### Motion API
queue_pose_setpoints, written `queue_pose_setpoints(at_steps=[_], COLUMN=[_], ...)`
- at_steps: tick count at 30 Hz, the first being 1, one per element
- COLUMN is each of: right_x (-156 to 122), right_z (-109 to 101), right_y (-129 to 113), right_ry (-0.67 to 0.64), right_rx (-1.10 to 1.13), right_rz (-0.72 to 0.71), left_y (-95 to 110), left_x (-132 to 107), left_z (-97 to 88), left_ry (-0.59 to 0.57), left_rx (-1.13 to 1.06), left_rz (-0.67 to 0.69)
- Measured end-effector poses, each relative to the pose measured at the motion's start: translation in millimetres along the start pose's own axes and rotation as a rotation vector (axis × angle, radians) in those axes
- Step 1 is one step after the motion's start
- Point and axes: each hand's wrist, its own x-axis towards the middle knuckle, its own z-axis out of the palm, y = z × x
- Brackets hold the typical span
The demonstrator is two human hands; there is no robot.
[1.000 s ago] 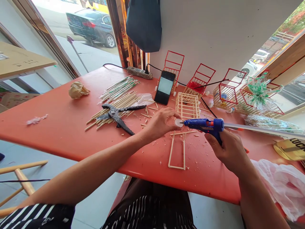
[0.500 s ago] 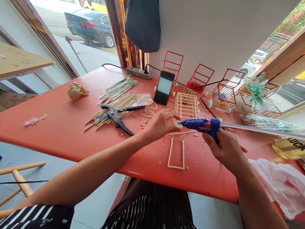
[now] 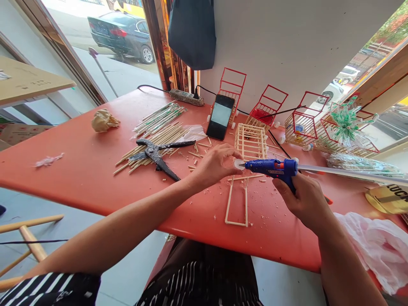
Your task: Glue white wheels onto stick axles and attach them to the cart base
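Note:
Between its thumb and fingers, my left hand [image 3: 219,163] pinches a small white disc [image 3: 237,164], upright over the table. My right hand [image 3: 307,197] grips a blue hot glue gun [image 3: 270,167] whose nozzle tip meets the face of the disc. A long translucent glue stick [image 3: 338,172] sticks out of the gun's rear. Just behind the disc stands a small cart body of pale sticks [image 3: 251,140]. A rectangular stick frame [image 3: 236,223] lies on the table in front of my hands, its far end partly covered by the gun.
Pliers [image 3: 154,157] rest across a pile of wooden sticks [image 3: 143,146] on the red table [image 3: 134,199]. A phone [image 3: 220,117] leans on a red-framed cart [image 3: 234,80]. More carts [image 3: 301,123] line the wall. White plastic [image 3: 372,242] lies at the right edge.
Hands, glue gun and disc hold nearly the same position. The whole view has shifted very slightly.

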Motion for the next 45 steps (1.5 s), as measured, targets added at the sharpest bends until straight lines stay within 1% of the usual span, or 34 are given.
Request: queue_pose_setpoints(at_steps=[10, 19, 25, 30, 37, 45], right_x=[0.6, -1.0, -0.8, -0.7, -1.8, -1.4], right_z=[-0.3, 2.0, 0.1, -1.8, -0.6, 1.2], right_y=[-3.3, 0.4, 0.6, 0.2, 1.1, 0.1], right_ry=[0.003, 0.025, 0.037, 0.026, 0.012, 0.006], right_rx=[-0.025, -0.001, 0.008, 0.014, 0.027, 0.032], right_rz=[-0.018, -0.016, -0.032, -0.030, -0.019, -0.026], left_y=[3.7, 0.3, 2.8, 3.2, 0.1, 1.1], left_x=[-0.9, -1.7, -1.3, -0.7, -0.9, -1.7], left_z=[-0.3, 1.5, 0.7, -0.1, 0.1, 1.4], left_ry=[-0.041, -0.020, -0.014, -0.001, 0.008, -0.018], left_rx=[0.006, -0.007, 0.006, 0.016, 0.007, 0.008], left_rz=[-0.002, 0.005, -0.004, -0.013, 0.010, -0.010])
